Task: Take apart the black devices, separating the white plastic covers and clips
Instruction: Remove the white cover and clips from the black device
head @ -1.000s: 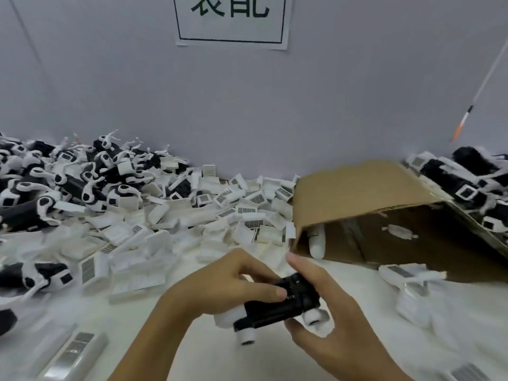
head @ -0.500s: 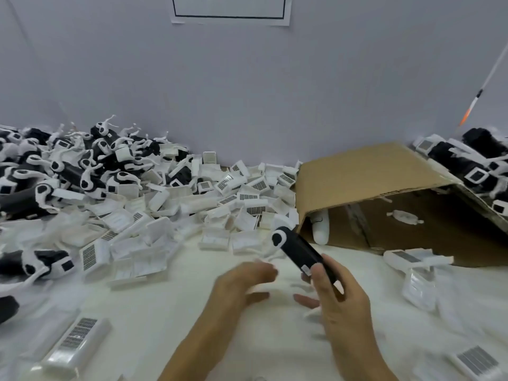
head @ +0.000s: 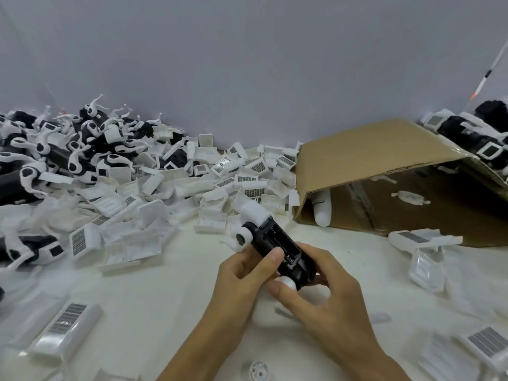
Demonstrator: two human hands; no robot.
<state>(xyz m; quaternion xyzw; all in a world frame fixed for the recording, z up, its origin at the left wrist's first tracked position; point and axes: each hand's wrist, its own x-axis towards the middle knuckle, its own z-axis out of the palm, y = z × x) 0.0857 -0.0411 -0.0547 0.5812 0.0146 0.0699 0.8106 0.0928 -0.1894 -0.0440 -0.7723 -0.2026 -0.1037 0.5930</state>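
Left grip + right grip: both clasp 1 black device (tilted) | above white table

No readable text, brand or number is showing anywhere. Dark grid-patterned labels are sitting on many loose white plastic covers in the pile, on 1 cover near the left edge and another at the lower right, but the marks are blurring into plain hatching, nothing legible. The black device is showing tiny white markings inside its open bay, too small to make out. A faint dark print is running along the cardboard box flap edge, also unreadable.
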